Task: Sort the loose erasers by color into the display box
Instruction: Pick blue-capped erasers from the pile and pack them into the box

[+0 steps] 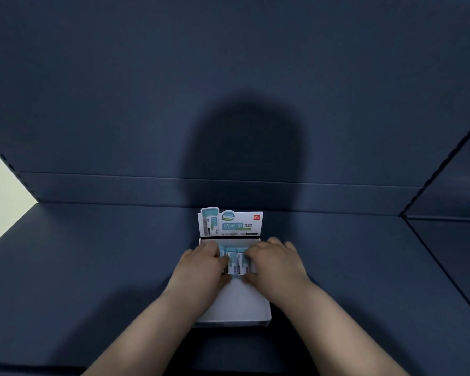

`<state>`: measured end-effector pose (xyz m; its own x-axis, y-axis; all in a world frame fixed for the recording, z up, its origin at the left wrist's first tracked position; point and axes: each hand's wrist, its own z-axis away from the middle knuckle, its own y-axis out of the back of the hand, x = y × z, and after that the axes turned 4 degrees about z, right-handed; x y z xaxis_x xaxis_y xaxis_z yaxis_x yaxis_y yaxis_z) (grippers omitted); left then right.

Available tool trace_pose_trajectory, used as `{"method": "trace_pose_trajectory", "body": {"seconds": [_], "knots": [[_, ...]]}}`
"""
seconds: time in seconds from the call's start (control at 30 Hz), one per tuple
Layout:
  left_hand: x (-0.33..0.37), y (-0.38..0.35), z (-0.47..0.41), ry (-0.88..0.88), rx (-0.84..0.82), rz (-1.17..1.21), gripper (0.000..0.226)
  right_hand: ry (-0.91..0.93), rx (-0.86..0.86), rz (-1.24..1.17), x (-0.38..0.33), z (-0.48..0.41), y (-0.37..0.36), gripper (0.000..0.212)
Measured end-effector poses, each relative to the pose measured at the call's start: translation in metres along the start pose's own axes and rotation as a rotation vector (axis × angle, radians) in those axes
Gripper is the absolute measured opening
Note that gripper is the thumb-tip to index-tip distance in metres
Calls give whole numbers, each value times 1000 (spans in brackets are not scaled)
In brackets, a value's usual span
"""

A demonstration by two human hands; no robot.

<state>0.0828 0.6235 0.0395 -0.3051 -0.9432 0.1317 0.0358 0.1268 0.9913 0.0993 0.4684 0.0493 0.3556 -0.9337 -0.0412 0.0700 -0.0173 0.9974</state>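
Dark shelf [92,253]: display box [236,308] is only part-filled; erasers [238,263] at its far end are gripped by the curled fingers [211,249] of left hand [201,267] and right hand [276,264].

One head-worn wide-angle view, facing forward and down along the forearms [152,321], close above the left hand [201,263], right hand [276,263] and display box [236,302] low at centre, dark blue shelf [92,253] and back panel [120,90] filling the rest
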Motion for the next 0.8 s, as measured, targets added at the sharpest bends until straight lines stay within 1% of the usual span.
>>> {"method": "trace_pose_trajectory", "body": {"seconds": [0.1, 0.23, 0.43, 0.5, 0.6, 0.73, 0.8], "knots": [[0, -2, 1, 10, 12, 1, 39, -1, -6, -10, 0, 0, -1, 38], [0, -1, 1, 12, 41, 13, 44, -3, -3, -18, 0, 1, 0, 38], [7, 4, -6, -30, 33, -82, 50, -6, 6, -27, -1, 2, -1, 37], [9, 7, -8, -34, 26, -124, 46, -6, 0, -29, -1, 1, -1, 38], [9, 7, -9, -94, 62, -171, 38, -4, -6, -31, 0, 0, -1, 38], [5, -4, -9, -106, 173, -140, 28, 6, -13, -15, 1, 0, -2, 41], [4, -3, -7, -92, 173, -115, 27, 12, -15, -14, 1, 0, -3, 41]]}}
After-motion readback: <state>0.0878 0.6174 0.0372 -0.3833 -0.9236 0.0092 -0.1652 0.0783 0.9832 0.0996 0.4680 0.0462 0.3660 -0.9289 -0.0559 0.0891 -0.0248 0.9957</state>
